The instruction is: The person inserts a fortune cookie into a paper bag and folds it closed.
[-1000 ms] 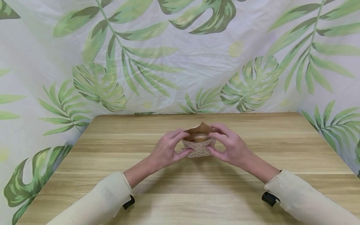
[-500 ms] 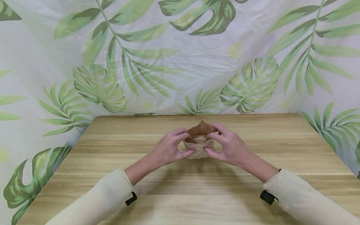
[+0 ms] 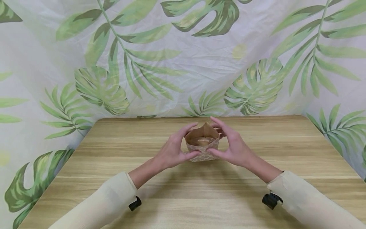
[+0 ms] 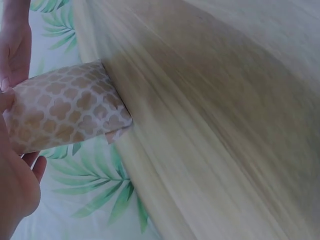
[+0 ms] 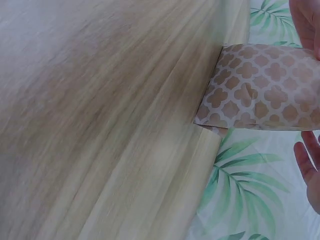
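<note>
A small brown paper bag (image 3: 201,154) with a white quatrefoil print stands upright on the table, its mouth spread wide and facing up. Its plain brown inside shows, with something pale and shiny, of unclear kind, lower down. My left hand (image 3: 173,149) holds the bag's left side, thumb on the front panel and fingers round the side. On the right, my right hand (image 3: 235,147) does the same, thumb on the front and forefinger raised beside the back rim. In both wrist views the printed bag (image 4: 70,107) rests with its base on the wood.
The wood-grain table (image 3: 200,210) stretches out on all sides of the bag. Behind it hangs a white cloth (image 3: 206,70) printed with green leaves. A black device (image 3: 135,203) sits under the left cuff, another black device (image 3: 271,201) under the right.
Fingers of both hands have come out of the bag's mouth to its outer sides. The mouth is rounder and wider now. Both thumbs have slid inward along the front.
</note>
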Available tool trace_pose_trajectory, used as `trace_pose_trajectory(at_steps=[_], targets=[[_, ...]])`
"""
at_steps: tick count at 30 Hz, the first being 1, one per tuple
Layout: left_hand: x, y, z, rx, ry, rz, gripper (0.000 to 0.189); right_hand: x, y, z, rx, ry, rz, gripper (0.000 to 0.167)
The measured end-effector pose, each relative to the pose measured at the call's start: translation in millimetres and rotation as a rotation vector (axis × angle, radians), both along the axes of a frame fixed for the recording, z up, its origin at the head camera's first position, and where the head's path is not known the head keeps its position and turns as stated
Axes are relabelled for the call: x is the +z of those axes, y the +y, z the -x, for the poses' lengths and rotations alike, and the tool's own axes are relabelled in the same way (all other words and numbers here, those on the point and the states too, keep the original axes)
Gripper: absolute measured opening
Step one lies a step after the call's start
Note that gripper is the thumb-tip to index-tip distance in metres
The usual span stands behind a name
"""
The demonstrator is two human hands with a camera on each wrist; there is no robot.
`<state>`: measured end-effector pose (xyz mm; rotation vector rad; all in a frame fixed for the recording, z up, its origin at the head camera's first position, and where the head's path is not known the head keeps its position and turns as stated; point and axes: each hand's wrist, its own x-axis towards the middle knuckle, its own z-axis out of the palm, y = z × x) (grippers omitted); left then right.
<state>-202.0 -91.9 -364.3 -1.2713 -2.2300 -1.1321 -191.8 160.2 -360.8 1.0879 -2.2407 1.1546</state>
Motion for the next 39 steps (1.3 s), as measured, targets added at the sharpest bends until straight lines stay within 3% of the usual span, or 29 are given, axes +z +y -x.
trace_pose_trajectory(at_steps=[5, 10, 15, 20, 27, 33, 39], targets=[[-1.5, 7.0, 1.0, 0.003, -0.216, -0.087, 0.08, 0.7, -2, 2.4, -0.014, -0.175, 0.041, 0.087], [-1.2, 11.5, 2.5, 0.032, -0.33, -0.153, 0.065, 2.1, -4, 4.0, -0.044, -0.258, 0.072, 0.062], [-3.2, 15.0, 6.2, 0.047, -0.347, -0.209, 0.052, 0.5, -6, 6.4, -0.071, -0.245, 0.078, 0.047], [-4.3, 18.1, 8.0, 0.048, -0.35, -0.258, 0.042, 0.0, -6, 8.4, -0.086, -0.257, 0.083, 0.043], [-4.2, 18.9, 7.9, 0.063, -0.42, -0.292, 0.038, -1.3, -6, 11.0, -0.058, -0.285, 0.133, 0.03], [-4.8, 19.2, 8.4, 0.054, -0.48, -0.336, 0.036, -3.0, -6, 11.7, -0.039, -0.331, 0.202, 0.027], [-5.6, 19.0, 10.0, 0.053, -0.475, -0.365, 0.031, -4.2, -7, 13.1, -0.057, -0.375, 0.239, 0.027]])
